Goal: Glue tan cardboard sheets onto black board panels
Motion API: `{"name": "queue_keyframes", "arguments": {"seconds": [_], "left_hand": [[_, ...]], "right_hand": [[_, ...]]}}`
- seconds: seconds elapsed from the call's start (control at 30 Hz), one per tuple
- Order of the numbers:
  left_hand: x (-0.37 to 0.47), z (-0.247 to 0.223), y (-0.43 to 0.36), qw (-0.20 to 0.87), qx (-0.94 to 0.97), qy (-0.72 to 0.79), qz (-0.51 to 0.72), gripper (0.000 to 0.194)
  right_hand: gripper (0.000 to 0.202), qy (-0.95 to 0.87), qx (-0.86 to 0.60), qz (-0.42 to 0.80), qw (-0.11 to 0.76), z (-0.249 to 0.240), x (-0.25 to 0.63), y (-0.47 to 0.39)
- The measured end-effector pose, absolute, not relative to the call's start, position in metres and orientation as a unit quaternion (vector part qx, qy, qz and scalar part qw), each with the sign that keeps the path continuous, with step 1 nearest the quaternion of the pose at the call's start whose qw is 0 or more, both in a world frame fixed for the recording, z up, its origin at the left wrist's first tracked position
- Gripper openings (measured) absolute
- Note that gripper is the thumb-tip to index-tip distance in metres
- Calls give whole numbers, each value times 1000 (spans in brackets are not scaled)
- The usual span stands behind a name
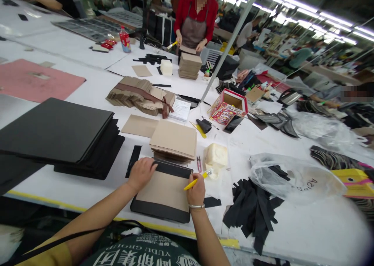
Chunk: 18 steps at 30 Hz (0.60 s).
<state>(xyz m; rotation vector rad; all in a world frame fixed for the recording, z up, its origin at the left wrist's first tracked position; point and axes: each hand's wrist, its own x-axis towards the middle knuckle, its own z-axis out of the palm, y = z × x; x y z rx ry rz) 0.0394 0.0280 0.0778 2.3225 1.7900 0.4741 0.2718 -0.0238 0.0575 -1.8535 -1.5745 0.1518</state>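
A beige board (163,190) with black bands along its far and near edges lies on the white table in front of me. My left hand (142,174) rests at the board's far left corner, its fingers bent onto the black band. At the far right corner, my right hand (196,188) holds a yellow brush (191,184), bristles pointing right. Just beyond the board is a stack of beige boards (174,139). A cream block (215,156) and small red snips (199,164) are to the right of that stack. A black strip (134,160) lies beside my left hand.
Large black sheets (58,129) are piled at the left. Black strips (251,211) and a clear plastic bag (295,180) lie at the right. Farther off are tied beige pieces (137,96), a red box (228,106) and a slanted metal pole (230,43). A person in red (194,20) works across the table.
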Motion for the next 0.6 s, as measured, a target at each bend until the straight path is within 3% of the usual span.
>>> {"name": "queue_keyframes", "arguments": {"seconds": [0.13,0.2,0.3,0.43,0.6], "left_hand": [[66,72,7,101,924,356,99,55],[65,67,5,107,934,335,58,68],[43,64,7,88,909,406,34,73],[-1,85,2,43,866,494,63,61],[-79,158,-6,-38,815,528,234,32]], "right_hand": [[28,-713,-617,93,321,55,254,-28],[35,-717,-619,94,305,48,251,-29],[40,-701,-641,87,301,39,258,-32],[30,-671,-662,89,320,42,270,-39],[29,-623,-699,108,334,67,271,-49]]}}
